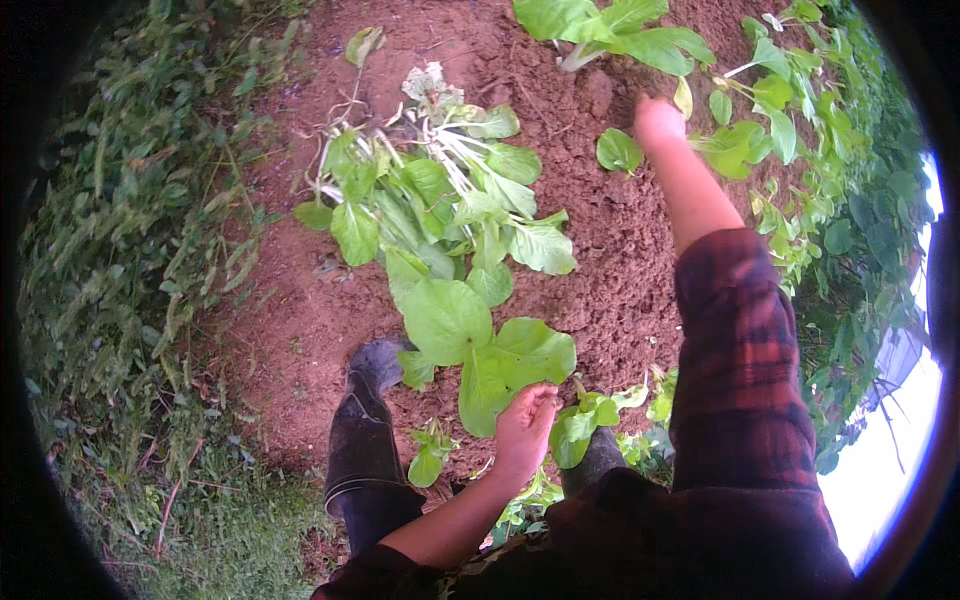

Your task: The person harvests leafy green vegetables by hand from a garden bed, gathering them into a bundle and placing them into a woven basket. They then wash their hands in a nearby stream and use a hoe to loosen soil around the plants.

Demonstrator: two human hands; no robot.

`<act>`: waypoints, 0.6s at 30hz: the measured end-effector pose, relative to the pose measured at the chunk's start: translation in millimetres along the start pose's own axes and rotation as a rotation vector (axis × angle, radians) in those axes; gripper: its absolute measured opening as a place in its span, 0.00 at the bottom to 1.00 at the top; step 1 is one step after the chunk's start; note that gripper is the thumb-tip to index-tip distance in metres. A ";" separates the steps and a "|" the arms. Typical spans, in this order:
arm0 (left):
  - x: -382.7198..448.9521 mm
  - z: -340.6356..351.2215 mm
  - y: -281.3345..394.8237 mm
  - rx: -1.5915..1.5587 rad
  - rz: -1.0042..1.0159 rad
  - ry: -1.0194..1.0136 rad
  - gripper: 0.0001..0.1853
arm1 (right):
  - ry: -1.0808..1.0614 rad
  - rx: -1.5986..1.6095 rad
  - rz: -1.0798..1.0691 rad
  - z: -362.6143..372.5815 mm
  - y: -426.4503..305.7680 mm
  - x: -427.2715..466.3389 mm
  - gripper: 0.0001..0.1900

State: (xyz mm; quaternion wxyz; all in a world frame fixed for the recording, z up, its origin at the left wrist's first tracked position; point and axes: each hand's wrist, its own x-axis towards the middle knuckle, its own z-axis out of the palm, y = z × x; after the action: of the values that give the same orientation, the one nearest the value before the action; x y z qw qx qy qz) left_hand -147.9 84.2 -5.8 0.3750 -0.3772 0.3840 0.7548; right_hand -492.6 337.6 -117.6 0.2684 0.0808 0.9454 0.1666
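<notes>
My right hand [660, 124] is stretched forward to the reddish-brown soil [600, 300], its fingertips lost against the dirt. It is beside a yellowing leaf [682, 97] and just behind a large leafy green plant [600, 34] with a pale stem. A small round green leaf [619, 150] lies left of the wrist. My left hand [529, 427], fingers curled, is close to my body at the edge of a broad-leaved green plant [480, 352]. Whether anything is inside that curl cannot be seen. A pile of uprooted leafy greens [450, 180] with white stalks lies on the soil ahead.
Dense weeds and grass [135, 225] border the soil on the left. More leafy seedlings [780, 97] grow along the right, before darker foliage [847, 247]. My dark boot [367, 427] stands left of the broad-leaved plant; small greens [427, 457] grow between my feet.
</notes>
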 end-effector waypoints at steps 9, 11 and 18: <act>-0.3 -5.9 20.2 -0.105 0.145 0.091 0.08 | -0.003 0.440 -0.315 -5.9 -169.4 -71.1 0.16; 0.6 -10.6 26.0 -0.165 0.141 0.103 0.07 | -0.077 0.426 -0.208 7.3 -195.6 -62.7 0.18; 0.3 -12.2 45.4 -0.182 0.177 0.103 0.06 | -0.277 1.318 -0.238 -24.0 -124.5 -112.2 0.13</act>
State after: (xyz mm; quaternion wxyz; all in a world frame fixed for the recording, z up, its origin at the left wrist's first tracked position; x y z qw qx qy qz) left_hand -183.5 54.5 2.3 0.2510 -0.4126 0.3644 0.7962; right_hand -418.7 188.0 -89.1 0.2980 0.1436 0.8087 -0.4864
